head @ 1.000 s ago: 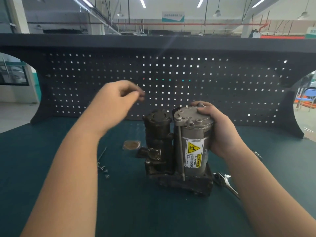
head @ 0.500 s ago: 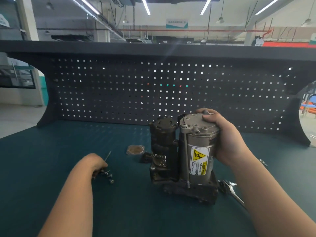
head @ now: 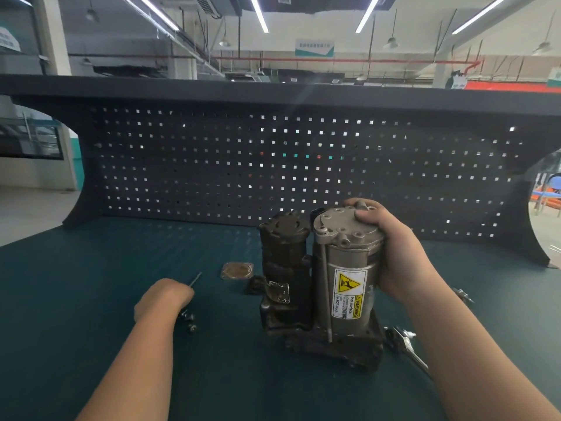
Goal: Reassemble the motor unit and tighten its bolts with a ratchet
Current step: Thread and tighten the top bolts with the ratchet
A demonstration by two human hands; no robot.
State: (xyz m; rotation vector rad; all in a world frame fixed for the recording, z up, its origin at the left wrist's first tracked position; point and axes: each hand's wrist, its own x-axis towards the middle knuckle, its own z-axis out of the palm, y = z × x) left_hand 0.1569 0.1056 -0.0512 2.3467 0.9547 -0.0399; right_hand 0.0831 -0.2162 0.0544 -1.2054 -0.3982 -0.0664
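Motor unit (head: 328, 287): upright mid-desk (head: 91, 299); your right hand (head: 391, 253) wraps its cap, steadying it. Left hand (head: 162, 297): curled over loose bolts (head: 189, 322), long bolt (head: 195, 278) poking out; grip hidden. Ratchet (head: 405, 344): lying beside base, ready.

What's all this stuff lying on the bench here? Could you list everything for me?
Motor unit: one, silver cylinder with yellow warning label, joined to a dark block, upright mid-bench.
Long bolt: one, silver, lying by the left hand.
Short bolts: a few, dark, at the left hand.
Gasket plate: one, brownish, flat, left of the unit.
Ratchet: one, chrome, right of the unit's base.
Bench mat: teal.
Pegboard: dark, behind.
Left hand: on the bolts; grip hidden.
Right hand: grips the cylinder's top.
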